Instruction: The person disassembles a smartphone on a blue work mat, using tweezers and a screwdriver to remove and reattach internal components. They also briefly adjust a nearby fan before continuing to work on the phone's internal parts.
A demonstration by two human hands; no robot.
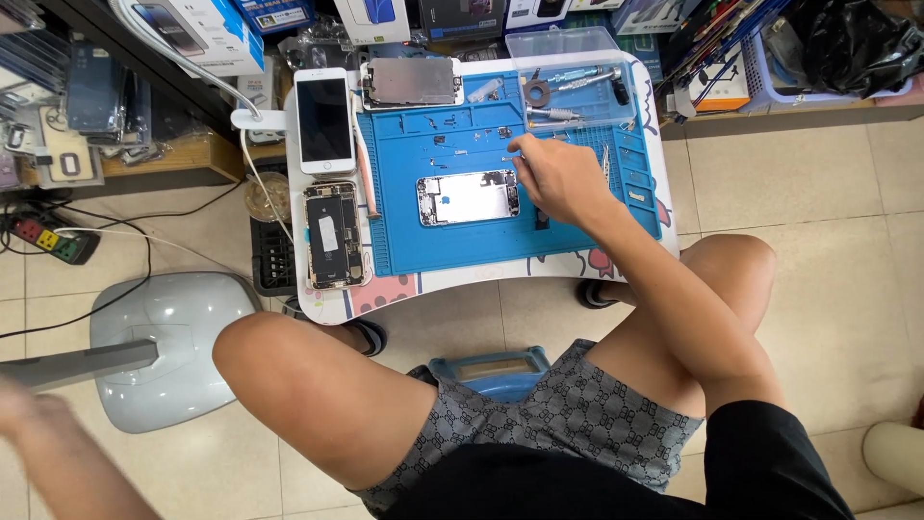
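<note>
**Fingertips pinched over the blue mat**

The right hand (556,176) reached onto the blue repair mat (404,241), fingers pinched together; whether they gripped a part, I could not tell. The opened phone (468,198) lay just beside it. A clear tray (568,91) held screwdrivers. The left hand (29,409) was blurred

A bright blue work mat (481,241) is seen on a white tray table (500,279), whose front edge is printed with a pink cartoon pattern; at nine o'clock of the mat a white-faced phone (324,120) with a black screen is laid; at its centre an opened phone (469,198) is shown pale and silvery; grey shorts (568,414) are patterned with small dark motifs; a black shirt (674,481) is worn; the floor tiles (828,250) are beige.
</note>
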